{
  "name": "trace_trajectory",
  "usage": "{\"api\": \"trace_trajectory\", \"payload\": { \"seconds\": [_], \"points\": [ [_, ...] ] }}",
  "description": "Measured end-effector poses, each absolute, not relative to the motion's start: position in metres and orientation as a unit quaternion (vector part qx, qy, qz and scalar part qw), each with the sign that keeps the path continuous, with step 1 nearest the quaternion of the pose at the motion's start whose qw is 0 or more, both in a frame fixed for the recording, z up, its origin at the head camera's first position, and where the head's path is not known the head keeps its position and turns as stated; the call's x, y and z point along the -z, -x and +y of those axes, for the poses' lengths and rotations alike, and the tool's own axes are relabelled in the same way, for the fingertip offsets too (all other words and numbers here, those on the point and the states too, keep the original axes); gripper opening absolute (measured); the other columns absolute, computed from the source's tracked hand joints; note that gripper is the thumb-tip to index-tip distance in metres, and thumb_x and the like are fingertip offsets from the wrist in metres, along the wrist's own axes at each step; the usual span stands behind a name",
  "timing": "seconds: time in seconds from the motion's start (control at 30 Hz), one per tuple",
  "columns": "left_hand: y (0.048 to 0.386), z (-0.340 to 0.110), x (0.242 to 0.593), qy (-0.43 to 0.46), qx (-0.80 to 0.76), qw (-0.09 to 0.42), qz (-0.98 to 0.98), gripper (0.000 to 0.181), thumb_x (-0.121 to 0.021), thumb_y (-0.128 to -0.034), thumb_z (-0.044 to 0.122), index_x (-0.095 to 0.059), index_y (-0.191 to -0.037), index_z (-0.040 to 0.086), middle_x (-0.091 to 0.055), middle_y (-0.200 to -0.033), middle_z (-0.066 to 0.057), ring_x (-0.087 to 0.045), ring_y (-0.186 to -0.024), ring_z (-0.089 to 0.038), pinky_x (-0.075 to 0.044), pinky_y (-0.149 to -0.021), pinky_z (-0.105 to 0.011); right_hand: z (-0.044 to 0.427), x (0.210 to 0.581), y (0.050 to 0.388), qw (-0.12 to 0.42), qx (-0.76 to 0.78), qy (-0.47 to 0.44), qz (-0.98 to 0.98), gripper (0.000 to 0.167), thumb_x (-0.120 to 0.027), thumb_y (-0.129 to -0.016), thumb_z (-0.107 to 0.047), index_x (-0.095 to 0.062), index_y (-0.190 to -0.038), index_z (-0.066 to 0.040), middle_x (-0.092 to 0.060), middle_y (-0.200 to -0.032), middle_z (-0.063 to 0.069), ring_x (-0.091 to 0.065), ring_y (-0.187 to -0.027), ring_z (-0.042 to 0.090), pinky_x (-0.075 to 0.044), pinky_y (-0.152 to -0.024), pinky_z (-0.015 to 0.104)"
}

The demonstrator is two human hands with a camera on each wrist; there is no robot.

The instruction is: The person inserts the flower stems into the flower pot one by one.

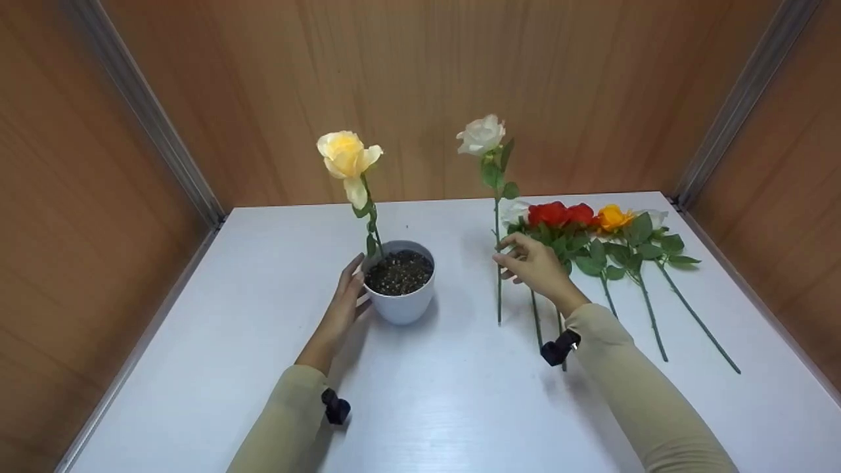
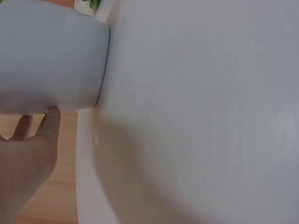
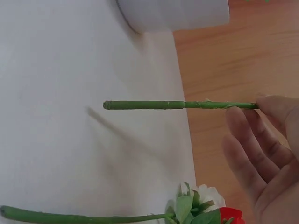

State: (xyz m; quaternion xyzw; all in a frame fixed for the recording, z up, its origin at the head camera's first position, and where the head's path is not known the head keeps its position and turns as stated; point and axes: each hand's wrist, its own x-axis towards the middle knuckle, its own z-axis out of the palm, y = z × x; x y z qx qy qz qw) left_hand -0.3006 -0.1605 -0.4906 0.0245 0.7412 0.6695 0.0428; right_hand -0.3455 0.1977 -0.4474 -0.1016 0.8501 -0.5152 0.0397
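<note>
My left hand [image 1: 345,302] touches the left side of a white flower pot [image 1: 402,307], its fingertips against the outer wall, as the left wrist view also shows. Dark soil [image 1: 401,272] fills the pot, and a pale yellow rose [image 1: 345,154] stands in it at the left, leaning left. With thumb and fingertips my right hand [image 1: 535,263] pinches the stem of a white rose [image 1: 483,135]. This rose is upright, right of the pot. In the right wrist view its bare green stem end [image 3: 145,105] hangs above the table.
Several roses lie on the white table [image 1: 407,407] at the right, among them red roses [image 1: 558,214] and an orange rose [image 1: 614,217], stems toward the front. Wooden panels [image 1: 420,85] close off the back and both sides.
</note>
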Motion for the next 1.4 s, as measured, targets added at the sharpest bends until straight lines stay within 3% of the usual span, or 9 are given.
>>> {"api": "trace_trajectory", "payload": {
  "seconds": [0.3, 0.6, 1.07, 1.4],
  "points": [
    [0.300, -0.161, 0.490, -0.043, -0.688, 0.040, 0.723, 0.059, -0.030, -0.1092, 0.047, -0.013, -0.161, 0.024, -0.015, -0.165, -0.015, -0.023, -0.147, -0.040, -0.025, -0.119, -0.052, 0.181, 0.429, 0.347, 0.003, 0.525, 0.139, 0.839, 0.031, -0.069, -0.097, -0.033, -0.064, -0.119, -0.012, -0.070, -0.104, 0.011, -0.072, -0.087, 0.024, -0.060, -0.084, 0.048],
    [0.300, -0.161, 0.488, -0.018, -0.661, 0.049, 0.748, 0.063, -0.027, -0.1057, 0.058, -0.012, -0.160, 0.030, -0.013, -0.166, -0.010, -0.024, -0.148, -0.037, -0.029, -0.118, -0.049, 0.160, 0.407, 0.348, -0.052, 0.523, 0.179, 0.832, 0.024, -0.069, -0.098, -0.027, -0.066, -0.118, -0.014, -0.071, -0.101, 0.009, -0.072, -0.082, 0.022, -0.061, -0.079, 0.047],
    [0.300, -0.161, 0.490, -0.030, -0.673, 0.040, 0.738, 0.061, -0.028, -0.1078, 0.052, -0.013, -0.161, 0.026, -0.015, -0.165, -0.014, -0.026, -0.146, -0.040, -0.029, -0.118, -0.052, 0.131, 0.373, 0.347, -0.078, 0.530, 0.200, 0.821, 0.030, -0.069, -0.098, -0.030, -0.064, -0.123, -0.013, -0.069, -0.102, 0.005, -0.071, -0.083, 0.021, -0.062, -0.076, 0.038],
    [0.299, -0.161, 0.489, -0.031, -0.668, 0.039, 0.742, 0.058, -0.027, -0.1086, 0.050, -0.014, -0.161, 0.028, -0.018, -0.164, -0.012, -0.026, -0.146, -0.038, -0.029, -0.118, -0.051, 0.105, 0.359, 0.349, -0.111, 0.542, 0.241, 0.798, 0.023, -0.069, -0.098, -0.023, -0.067, -0.117, -0.011, -0.070, -0.098, 0.004, -0.071, -0.077, 0.023, -0.061, -0.067, 0.036]
  ]
}}
